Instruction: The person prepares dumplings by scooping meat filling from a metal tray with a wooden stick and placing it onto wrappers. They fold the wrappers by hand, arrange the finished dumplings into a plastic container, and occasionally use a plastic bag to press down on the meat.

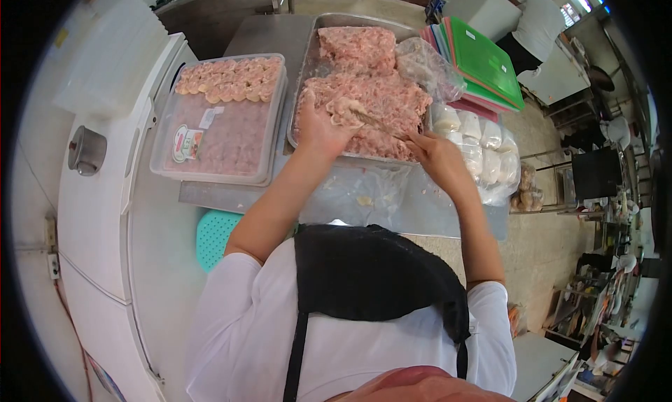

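Note:
A deep metal tray (305, 59) holds a large mass of pale pink minced meat (378, 87). Over its near left part, my left hand (323, 128) cups a pale wrapper with filling (344, 113). My right hand (435, 156) grips a thin flat spatula (378, 122) at the tray's near right side. The spatula's tip reaches the wrapper in my left hand. Left of the tray, a clear plastic box (159, 153) carries rows of meat-filled dumplings (227, 79) at its far end. A translucent sheet with a label (186, 143) covers the nearer part, with rounded shapes showing below.
Crumpled plastic (427, 62) lies on the tray's right edge. Beyond it stand stacked coloured lids (486, 59); bagged white rounds (483, 146) sit nearer. A turquoise perforated basket (215, 240) is below the table's left edge. A person in white (537, 24) stands at the far right.

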A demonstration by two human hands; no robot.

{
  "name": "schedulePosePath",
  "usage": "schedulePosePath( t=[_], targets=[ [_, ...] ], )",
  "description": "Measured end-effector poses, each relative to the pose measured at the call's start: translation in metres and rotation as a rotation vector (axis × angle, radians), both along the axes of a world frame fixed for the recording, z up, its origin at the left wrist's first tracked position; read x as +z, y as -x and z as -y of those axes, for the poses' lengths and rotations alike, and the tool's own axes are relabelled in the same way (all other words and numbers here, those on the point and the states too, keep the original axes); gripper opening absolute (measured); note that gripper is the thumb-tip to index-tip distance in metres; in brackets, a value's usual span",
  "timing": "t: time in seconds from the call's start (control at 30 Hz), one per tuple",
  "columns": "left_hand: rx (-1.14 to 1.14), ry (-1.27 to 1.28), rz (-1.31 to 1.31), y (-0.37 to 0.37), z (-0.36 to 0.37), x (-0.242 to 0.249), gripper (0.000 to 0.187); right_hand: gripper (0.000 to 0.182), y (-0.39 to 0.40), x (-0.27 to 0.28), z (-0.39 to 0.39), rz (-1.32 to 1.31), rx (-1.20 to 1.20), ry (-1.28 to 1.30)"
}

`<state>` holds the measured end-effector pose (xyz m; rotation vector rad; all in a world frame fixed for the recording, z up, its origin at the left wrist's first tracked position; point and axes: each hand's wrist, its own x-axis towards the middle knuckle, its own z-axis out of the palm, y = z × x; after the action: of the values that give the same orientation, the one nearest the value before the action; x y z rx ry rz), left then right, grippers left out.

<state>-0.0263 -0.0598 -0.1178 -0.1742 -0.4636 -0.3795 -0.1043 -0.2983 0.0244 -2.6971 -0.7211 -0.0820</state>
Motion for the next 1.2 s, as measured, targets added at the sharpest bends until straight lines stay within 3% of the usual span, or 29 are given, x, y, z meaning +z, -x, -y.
schedulePosePath(
  t=[0.07,0.13,0.23,0.33,0.43,0.53,0.63,0.73,0.83,0.93,1.03,1.13,1.2],
  targets=[
    [0.018,-0.040,-0.034,0.000,-0.002,0.000,0.064,0.025,0.006,0.022,0.000,0.050,-0.015,0.099],
    [0.306,-0.573,-0.781,0.049,0.003,0.100,0.067,0.024,0.012,0.023,-0.006,0.140,0.007,0.056],
    [0.323,-0.581,-0.676,0.046,0.011,0.102,0.066,0.023,0.005,0.007,-0.010,0.084,0.087,0.072],
    [0.369,-0.507,-0.740,0.048,0.017,0.109,0.065,0.023,0.012,0.044,-0.001,0.076,0.016,0.182],
    [0.354,-0.547,-0.633,0.041,0.020,0.102,0.059,0.025,0.007,0.023,-0.004,0.167,0.094,-0.001],
    [0.378,-0.469,-0.749,0.043,0.030,0.114,0.052,0.024,-0.012,0.010,0.010,0.144,0.187,-0.105],
    [0.568,-0.555,-0.676,0.054,0.035,0.127,0.054,0.029,-0.028,0.008,0.037,0.038,0.160,-0.514],
    [0.405,-0.961,-0.201,0.055,0.031,0.117,0.061,0.035,-0.034,0.015,0.063,-0.411,0.003,-0.507],
    [1.078,-1.671,0.248,0.064,0.043,0.127,0.070,0.035,-0.030,0.029,0.076,-0.536,0.081,-0.487],
    [1.150,-1.879,0.613,0.066,0.048,0.146,0.067,0.029,-0.024,0.053,0.089,-0.473,0.136,-0.332],
    [0.831,-2.182,0.612,0.057,0.041,0.135,0.066,0.028,-0.022,0.048,0.095,-0.341,0.252,-0.386],
    [0.700,-2.085,0.327,0.057,0.042,0.127,0.059,0.031,-0.034,0.012,0.093,-0.202,0.381,-0.458],
    [0.598,-2.191,0.519,0.051,0.044,0.142,0.063,0.029,-0.057,-0.010,0.095,-0.164,0.438,-0.430]
  ],
)
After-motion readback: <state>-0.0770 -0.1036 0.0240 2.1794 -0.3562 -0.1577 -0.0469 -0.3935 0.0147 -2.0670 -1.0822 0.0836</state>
